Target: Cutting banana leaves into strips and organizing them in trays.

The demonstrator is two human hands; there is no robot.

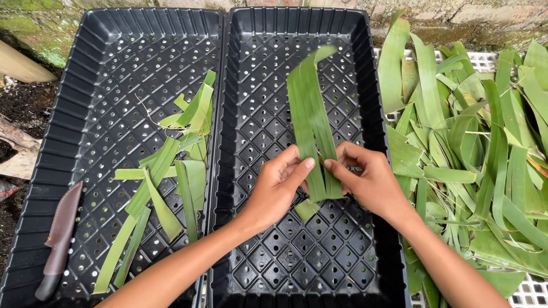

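My left hand [278, 185] and right hand [365, 181] pinch upright palm-leaf strips [311, 122] at frame centre, above the black perforated tray [297, 251].

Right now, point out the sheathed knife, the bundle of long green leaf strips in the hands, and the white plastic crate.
Brown-sheathed knife [61, 231]: head view, middle of the sheath.
Held bundle of long green leaf strips [310, 108]: head view, mid-blade above the hands.
White plastic lattice crate [534, 292]: head view, bare lower corner.
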